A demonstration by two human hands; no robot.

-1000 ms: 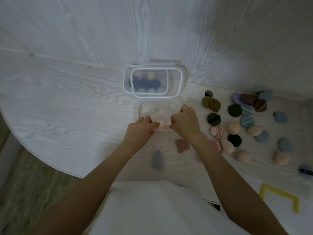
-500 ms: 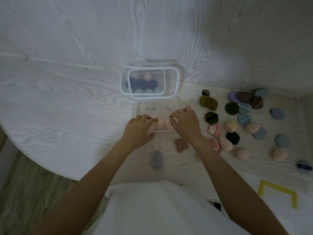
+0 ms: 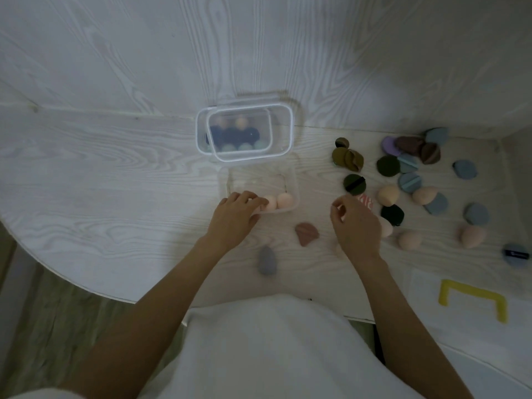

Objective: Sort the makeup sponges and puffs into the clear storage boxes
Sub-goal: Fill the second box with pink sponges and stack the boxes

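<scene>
An open clear box (image 3: 294, 180) sits at the table's middle with pink sponges (image 3: 278, 201) lined along its near wall. My left hand (image 3: 234, 216) rests at the box's near left corner, fingertips touching the leftmost pink sponge. My right hand (image 3: 355, 226) hovers to the right of the box with loosely curled fingers and nothing visible in it, just short of a red marbled puff (image 3: 367, 200). Behind the open box stands a lidded clear box (image 3: 290, 125) with dark blue, teal and peach sponges inside.
Several loose puffs and sponges lie at the right: olive (image 3: 347, 158), dark green (image 3: 388, 165), blue (image 3: 437, 204), peach (image 3: 471, 236). A brown puff (image 3: 306, 233) and a grey sponge (image 3: 267, 259) lie near me. A yellow bracket shape (image 3: 472, 296) is front right. The table's curved edge runs front left.
My right hand has let go of the pink sponges at the box and moved right toward the loose pile. My left hand stays at the box's near edge.
</scene>
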